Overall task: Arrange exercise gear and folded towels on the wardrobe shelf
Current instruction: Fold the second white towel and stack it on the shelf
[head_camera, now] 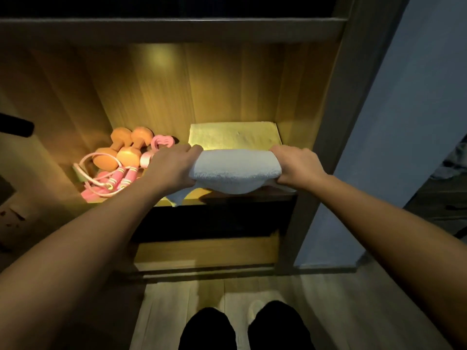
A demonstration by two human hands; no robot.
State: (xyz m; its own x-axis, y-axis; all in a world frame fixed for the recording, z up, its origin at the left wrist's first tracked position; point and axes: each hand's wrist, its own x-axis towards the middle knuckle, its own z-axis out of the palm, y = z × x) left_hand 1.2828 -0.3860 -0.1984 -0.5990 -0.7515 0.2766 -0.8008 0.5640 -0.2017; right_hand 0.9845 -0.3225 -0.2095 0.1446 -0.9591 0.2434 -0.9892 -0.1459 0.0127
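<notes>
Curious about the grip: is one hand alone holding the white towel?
No, the left hand and right hand each grip one end of the towel.

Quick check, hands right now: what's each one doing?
Left hand: grips the left end of the folded white towel.
Right hand: grips the towel's right end.

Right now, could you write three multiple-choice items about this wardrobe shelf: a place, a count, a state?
1. On the wooden wardrobe shelf, the short orange dumbbells lie: A) left B) right C) on a towel.
2. Dumbbells in view: A) one B) two C) four.
3. The white folded towel is: A) gripped at both ends B) lying on the floor C) gripped at one end only.
Answers: A, they lie at its left side; B, two show; A, the left hand and right hand grip its ends.
</notes>
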